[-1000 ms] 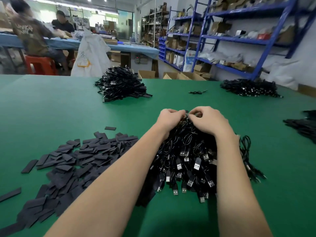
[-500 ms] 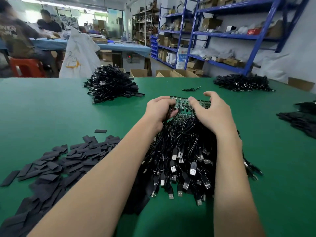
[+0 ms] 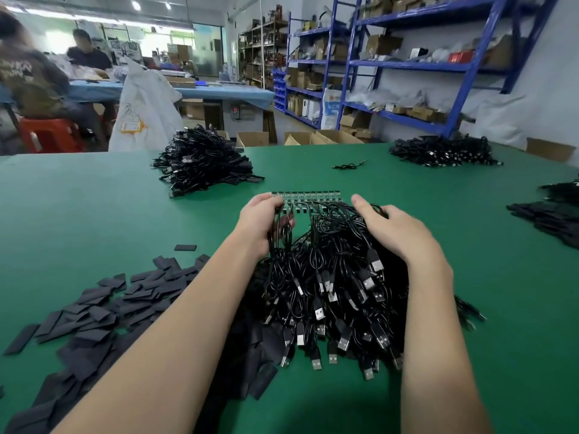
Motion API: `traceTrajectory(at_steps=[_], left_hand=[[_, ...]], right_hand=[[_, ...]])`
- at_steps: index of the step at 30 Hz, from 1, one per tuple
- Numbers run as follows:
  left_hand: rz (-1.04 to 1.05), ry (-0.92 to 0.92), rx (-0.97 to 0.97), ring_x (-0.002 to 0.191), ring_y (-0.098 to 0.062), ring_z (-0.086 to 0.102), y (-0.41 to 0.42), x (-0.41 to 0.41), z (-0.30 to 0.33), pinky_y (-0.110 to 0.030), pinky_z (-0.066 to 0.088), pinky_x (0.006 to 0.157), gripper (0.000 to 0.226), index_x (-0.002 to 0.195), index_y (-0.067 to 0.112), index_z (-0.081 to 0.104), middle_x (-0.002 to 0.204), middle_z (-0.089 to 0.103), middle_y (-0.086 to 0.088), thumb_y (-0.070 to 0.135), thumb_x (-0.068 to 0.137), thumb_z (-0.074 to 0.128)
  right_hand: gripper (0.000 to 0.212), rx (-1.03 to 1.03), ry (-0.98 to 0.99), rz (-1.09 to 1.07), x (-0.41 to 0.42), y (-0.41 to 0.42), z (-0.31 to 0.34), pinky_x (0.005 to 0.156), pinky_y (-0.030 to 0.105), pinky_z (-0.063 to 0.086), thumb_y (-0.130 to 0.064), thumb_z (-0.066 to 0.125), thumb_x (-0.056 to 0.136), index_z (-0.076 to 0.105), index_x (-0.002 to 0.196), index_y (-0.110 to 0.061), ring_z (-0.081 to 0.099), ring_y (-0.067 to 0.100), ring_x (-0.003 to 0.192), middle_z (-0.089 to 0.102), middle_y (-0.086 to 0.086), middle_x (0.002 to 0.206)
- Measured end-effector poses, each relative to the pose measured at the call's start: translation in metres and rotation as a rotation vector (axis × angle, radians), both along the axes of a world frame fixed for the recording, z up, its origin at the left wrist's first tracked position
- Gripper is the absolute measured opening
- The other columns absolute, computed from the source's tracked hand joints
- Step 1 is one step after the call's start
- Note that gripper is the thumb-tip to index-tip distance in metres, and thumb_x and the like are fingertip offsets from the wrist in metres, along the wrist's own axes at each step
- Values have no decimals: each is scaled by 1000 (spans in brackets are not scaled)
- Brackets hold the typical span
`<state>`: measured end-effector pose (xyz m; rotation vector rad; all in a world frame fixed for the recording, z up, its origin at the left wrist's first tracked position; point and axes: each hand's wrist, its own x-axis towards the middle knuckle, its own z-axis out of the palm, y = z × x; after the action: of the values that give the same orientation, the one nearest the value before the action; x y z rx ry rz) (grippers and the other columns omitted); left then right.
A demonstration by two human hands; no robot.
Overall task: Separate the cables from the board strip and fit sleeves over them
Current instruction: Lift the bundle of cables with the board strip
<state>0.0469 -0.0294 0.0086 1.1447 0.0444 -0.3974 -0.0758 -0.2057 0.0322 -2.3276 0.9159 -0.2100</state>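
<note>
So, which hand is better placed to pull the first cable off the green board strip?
Probably the left hand. It already pinches a few thin black cables at the left end of the green board strip. The right hand lies spread over the black cable bundle, better suited to steadying it.

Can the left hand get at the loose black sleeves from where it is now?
Probably yes, once it lets go. The left hand grips cables by the board strip; the sleeves lie on its own side, open green table between.
</note>
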Motion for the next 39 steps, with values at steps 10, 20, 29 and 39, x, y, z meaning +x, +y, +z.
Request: traceTrajectory(at_steps=[10, 20, 29, 39], left_hand=[[11, -98, -102, 78, -33, 73, 9, 3, -12, -30, 62, 61, 12, 111, 19, 50, 75, 74, -22, 8, 105, 49], [50, -53, -103, 63, -20, 74, 11, 7, 1, -24, 61, 58, 22, 115, 4, 60, 94, 70, -19, 17, 99, 64], [96, -242, -144, 70, -20, 74, 19, 15, 88, -20, 59, 58, 42, 137, 1, 52, 111, 70, -24, 17, 100, 62], [95, -367, 24, 78, -18, 76, 51, 31, 90, -24, 59, 58, 56, 149, 9, 40, 120, 66, -17, 26, 100, 63]], right_hand=[[73, -19, -241, -8, 16, 6, -19, 100, 48, 47, -92, 37, 75, 61, 112, -34, 57, 23, 108, 61, -11, 102], [55, -3, -357, 77, 26, 11, -16, 109, 53, 42, -79, 53, 82, 62, 119, -40, 56, 20, 120, 64, -14, 112], [59, 63, -675, 166, 23, 30, 13, 106, 34, 37, -67, 62, 87, 52, 138, -39, 45, 7, 135, 53, -15, 145], [56, -13, -614, 270, 41, 64, 13, 113, 42, 39, -52, 60, 96, 46, 146, -32, 47, 18, 136, 52, -8, 147]])
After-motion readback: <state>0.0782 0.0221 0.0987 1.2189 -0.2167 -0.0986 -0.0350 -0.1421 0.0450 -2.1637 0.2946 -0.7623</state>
